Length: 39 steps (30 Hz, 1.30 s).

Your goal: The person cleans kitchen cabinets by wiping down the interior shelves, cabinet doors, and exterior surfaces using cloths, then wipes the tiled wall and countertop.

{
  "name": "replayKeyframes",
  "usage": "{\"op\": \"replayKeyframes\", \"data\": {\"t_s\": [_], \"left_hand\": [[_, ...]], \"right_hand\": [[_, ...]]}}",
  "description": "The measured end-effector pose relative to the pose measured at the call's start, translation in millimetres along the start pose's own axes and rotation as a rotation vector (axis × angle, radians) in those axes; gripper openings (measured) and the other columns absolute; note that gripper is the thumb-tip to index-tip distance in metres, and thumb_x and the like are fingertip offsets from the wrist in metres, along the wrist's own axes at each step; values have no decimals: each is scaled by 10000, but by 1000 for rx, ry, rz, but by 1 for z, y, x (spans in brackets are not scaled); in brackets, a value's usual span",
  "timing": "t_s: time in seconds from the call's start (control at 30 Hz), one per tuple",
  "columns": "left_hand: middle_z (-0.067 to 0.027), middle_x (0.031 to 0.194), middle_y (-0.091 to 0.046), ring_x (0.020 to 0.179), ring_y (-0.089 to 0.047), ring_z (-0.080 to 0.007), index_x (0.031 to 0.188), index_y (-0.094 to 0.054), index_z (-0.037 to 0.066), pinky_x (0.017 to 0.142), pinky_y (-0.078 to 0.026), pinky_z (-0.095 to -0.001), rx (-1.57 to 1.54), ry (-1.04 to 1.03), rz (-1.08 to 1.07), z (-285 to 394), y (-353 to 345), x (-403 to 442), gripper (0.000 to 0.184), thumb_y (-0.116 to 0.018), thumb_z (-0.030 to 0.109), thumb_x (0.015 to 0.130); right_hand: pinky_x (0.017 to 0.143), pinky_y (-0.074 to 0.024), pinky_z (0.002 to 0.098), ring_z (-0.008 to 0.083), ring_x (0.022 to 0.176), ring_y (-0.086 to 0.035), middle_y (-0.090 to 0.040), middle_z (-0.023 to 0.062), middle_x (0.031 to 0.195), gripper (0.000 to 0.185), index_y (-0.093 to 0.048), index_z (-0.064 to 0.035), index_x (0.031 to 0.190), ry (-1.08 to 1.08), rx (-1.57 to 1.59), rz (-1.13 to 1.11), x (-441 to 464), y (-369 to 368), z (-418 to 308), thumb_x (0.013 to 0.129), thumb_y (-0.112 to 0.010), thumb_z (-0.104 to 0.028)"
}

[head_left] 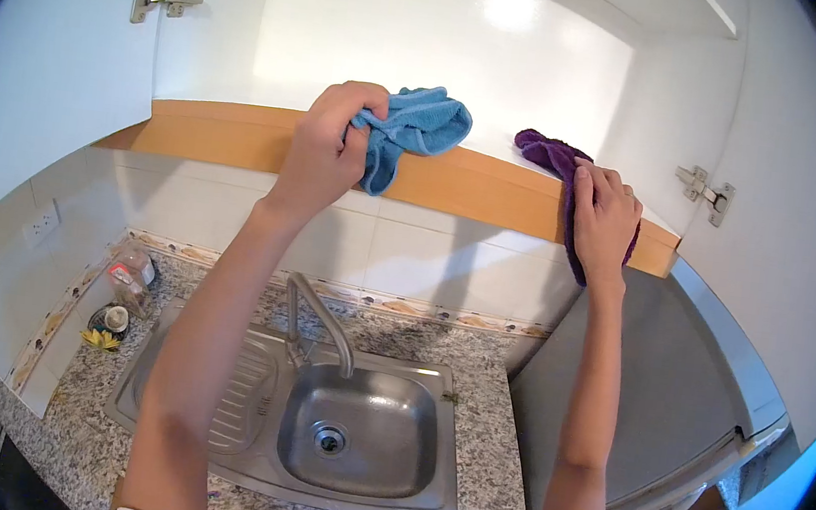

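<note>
Bunched in my left hand [330,140] is a blue cloth [423,121], raised at the front edge of an open white wall cabinet [443,37]. Part of the cloth hangs down over the cabinet's wooden edge strip [226,129]. Farther right, my right hand [605,217] grips a dark purple cloth [550,152]. That cloth lies partly on the cabinet floor and drapes over the same strip, against which the hand rests. Fingers of both hands are bent round the fabric.
Open cabinet doors [61,34] [802,149] flank the cabinet on both sides. Below are a steel sink [363,431] with a curved faucet [320,321], a granite counter [490,416] and jars [131,286] at the left. A grey fridge [647,363] stands at the right.
</note>
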<state>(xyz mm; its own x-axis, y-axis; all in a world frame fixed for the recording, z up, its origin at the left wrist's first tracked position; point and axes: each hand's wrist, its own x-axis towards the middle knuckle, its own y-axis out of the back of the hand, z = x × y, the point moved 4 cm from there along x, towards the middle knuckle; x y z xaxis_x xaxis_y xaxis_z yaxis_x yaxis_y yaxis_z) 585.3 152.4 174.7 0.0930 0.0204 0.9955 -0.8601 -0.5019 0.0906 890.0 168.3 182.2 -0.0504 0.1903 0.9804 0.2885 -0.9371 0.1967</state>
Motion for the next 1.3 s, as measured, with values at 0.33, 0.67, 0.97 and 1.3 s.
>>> {"op": "replayKeyframes", "data": {"t_s": [0.33, 0.67, 0.97, 1.3], "left_hand": [[-90, 832, -587, 741, -554, -219, 879, -552, 36, 647, -448, -303, 50, 70, 74, 1, -2, 2, 206, -447, -82, 746], [-76, 808, -586, 690, -540, -206, 885, -563, 50, 611, -435, -293, 44, 130, 70, -1, -3, 3, 213, -457, -77, 750], [-12, 771, -528, 652, -444, -60, 908, -546, 42, 568, -367, -196, 32, 39, 92, -4, -5, 1, 171, -441, -51, 811], [-77, 804, -585, 712, -546, -224, 875, -561, 48, 638, -447, -317, 59, 53, 95, 0, -2, 1, 205, -458, -63, 736]], "right_hand": [[970, -243, 448, 294, 1137, -420, -516, 80, 1207, 127, -674, -163, 831, 190, 169, 181, -27, 20, -92, 710, -679, -199], [955, -241, 428, 304, 1173, -333, -474, 94, 1261, 118, -675, -135, 762, 13, 462, 325, -36, -24, -147, 666, -738, -161], [950, -260, 427, 306, 1125, -392, -501, 82, 1232, 93, -641, -114, 723, -68, 573, 379, -41, -32, -138, 653, -699, -93], [835, -369, 334, 247, 936, -498, -591, 99, 993, 122, -608, -55, 755, -102, 574, 141, -119, 13, -97, 664, -664, 4]]}}
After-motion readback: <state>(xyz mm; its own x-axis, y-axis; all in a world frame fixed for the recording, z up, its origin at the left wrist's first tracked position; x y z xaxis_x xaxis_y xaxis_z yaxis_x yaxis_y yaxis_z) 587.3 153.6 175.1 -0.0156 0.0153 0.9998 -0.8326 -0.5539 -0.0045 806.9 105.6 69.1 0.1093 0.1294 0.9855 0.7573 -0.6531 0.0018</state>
